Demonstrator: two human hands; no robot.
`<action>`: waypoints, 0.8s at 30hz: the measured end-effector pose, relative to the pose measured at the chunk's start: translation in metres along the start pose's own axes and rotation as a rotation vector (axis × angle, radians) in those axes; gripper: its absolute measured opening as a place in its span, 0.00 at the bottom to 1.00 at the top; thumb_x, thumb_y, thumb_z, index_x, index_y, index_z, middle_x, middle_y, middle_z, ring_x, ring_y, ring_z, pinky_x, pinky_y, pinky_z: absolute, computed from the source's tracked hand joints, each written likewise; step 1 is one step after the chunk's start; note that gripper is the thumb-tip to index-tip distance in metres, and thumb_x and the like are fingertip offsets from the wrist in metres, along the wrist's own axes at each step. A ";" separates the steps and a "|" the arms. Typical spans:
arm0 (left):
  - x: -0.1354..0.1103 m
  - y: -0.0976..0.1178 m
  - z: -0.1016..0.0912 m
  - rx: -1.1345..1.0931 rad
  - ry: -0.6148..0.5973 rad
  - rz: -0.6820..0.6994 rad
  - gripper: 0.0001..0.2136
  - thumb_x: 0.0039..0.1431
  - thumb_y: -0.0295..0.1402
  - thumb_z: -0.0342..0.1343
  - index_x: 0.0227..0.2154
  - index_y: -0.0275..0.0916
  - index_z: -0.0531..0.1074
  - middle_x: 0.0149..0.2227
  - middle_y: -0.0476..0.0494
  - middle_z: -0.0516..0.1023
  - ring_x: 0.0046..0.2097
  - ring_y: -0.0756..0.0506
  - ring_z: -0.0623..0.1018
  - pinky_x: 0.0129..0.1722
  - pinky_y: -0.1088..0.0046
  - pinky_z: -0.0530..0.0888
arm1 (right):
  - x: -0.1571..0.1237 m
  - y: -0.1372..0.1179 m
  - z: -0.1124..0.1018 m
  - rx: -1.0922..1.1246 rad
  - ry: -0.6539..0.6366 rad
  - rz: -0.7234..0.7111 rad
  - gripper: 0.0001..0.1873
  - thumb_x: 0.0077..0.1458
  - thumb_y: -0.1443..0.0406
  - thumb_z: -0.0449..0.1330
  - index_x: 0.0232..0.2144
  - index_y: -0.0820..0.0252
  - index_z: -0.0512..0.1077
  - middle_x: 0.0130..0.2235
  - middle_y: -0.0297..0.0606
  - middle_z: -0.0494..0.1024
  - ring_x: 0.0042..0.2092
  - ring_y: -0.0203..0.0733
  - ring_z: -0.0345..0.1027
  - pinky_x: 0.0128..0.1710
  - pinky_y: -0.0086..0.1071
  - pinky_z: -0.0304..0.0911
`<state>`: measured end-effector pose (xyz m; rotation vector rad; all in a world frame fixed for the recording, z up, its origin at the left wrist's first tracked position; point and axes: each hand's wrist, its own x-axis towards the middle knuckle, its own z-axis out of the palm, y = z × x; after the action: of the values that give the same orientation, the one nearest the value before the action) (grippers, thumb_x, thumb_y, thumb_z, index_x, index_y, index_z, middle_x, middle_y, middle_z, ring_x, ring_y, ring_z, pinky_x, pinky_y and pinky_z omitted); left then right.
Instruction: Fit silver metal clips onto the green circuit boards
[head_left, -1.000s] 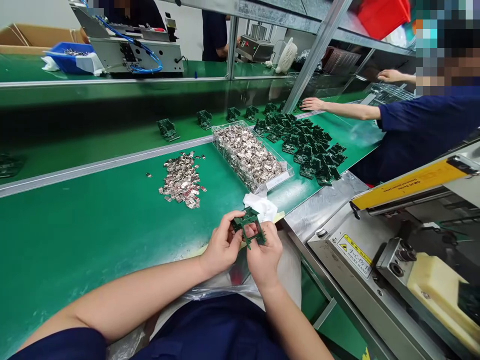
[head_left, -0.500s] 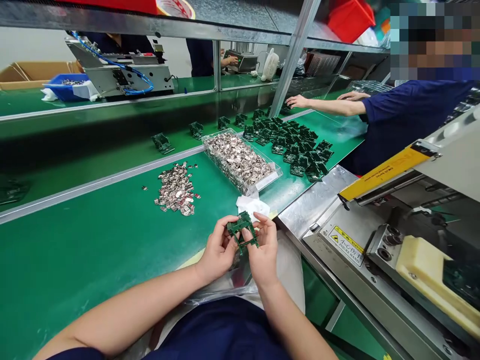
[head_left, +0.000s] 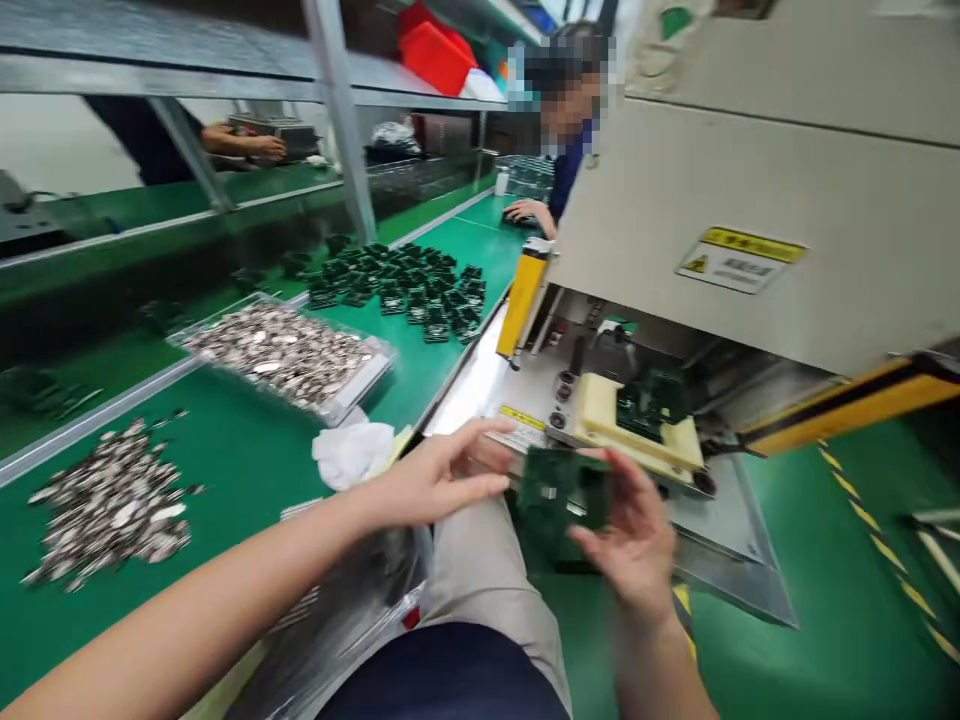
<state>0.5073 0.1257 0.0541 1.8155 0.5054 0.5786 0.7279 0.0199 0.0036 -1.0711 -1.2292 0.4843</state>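
My right hand [head_left: 636, 530] grips a dark green plastic frame part [head_left: 559, 500] by its right side, thumb on the near face and fingers along the far edge. The part is smeared by motion and shows small bright metal pieces on its face. My left hand [head_left: 454, 475] is just left of it, thumb and fingers stretched out and apart, holding nothing. Beyond my right hand is a cream fixture block [head_left: 634, 425] on a press machine, with another dark green part [head_left: 652, 400] seated in it.
A clear tray of small metal pieces [head_left: 375, 375] and a loose pile of them [head_left: 120, 500] lie on the green bench. Several green parts [head_left: 405, 285] are heaped farther back. A white cloth [head_left: 352, 452] sits by the edge. Yellow guard bars [head_left: 523, 300] flank the machine. A co-worker's hand [head_left: 531, 212] is beyond.
The view has swung right towards the machine. Both hands held the green part before; now my left hand is off it and my right hand has carried it to the right.
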 end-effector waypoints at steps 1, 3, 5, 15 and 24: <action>0.024 0.004 0.003 0.056 0.035 0.056 0.24 0.60 0.36 0.57 0.58 0.41 0.61 0.52 0.35 0.76 0.53 0.39 0.77 0.49 0.61 0.75 | 0.002 -0.002 -0.020 -0.027 0.178 0.008 0.37 0.48 0.60 0.70 0.59 0.54 0.64 0.57 0.47 0.69 0.57 0.53 0.66 0.56 0.46 0.65; 0.072 0.010 0.016 0.184 0.119 0.168 0.27 0.56 0.38 0.61 0.57 0.40 0.63 0.58 0.33 0.71 0.59 0.36 0.71 0.56 0.55 0.71 | 0.007 -0.005 -0.057 -0.084 0.500 0.000 0.36 0.47 0.60 0.69 0.58 0.56 0.66 0.58 0.46 0.67 0.59 0.54 0.64 0.58 0.50 0.61; 0.115 0.016 0.034 0.263 0.134 0.232 0.32 0.51 0.40 0.64 0.58 0.38 0.63 0.62 0.30 0.65 0.63 0.34 0.66 0.61 0.51 0.65 | 0.016 -0.007 -0.086 -0.143 0.693 -0.043 0.35 0.45 0.62 0.71 0.56 0.58 0.68 0.56 0.44 0.69 0.58 0.53 0.64 0.59 0.53 0.59; 0.147 0.036 0.049 -0.116 0.246 0.125 0.28 0.44 0.35 0.69 0.50 0.36 0.71 0.44 0.38 0.78 0.47 0.42 0.78 0.50 0.60 0.75 | 0.085 -0.007 -0.113 -0.441 0.380 -0.058 0.38 0.42 0.59 0.72 0.55 0.57 0.67 0.48 0.43 0.74 0.51 0.49 0.68 0.54 0.47 0.63; 0.012 -0.043 -0.026 -0.008 0.289 0.100 0.22 0.46 0.32 0.69 0.46 0.44 0.76 0.43 0.41 0.79 0.38 0.43 0.81 0.35 0.66 0.82 | 0.106 -0.010 -0.120 -0.644 -0.070 0.116 0.35 0.41 0.55 0.73 0.53 0.52 0.71 0.46 0.42 0.78 0.48 0.53 0.72 0.52 0.48 0.64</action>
<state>0.4986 0.1652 0.0214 1.7656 0.6065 0.9180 0.8695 0.0526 0.0709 -1.6864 -1.4316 0.2100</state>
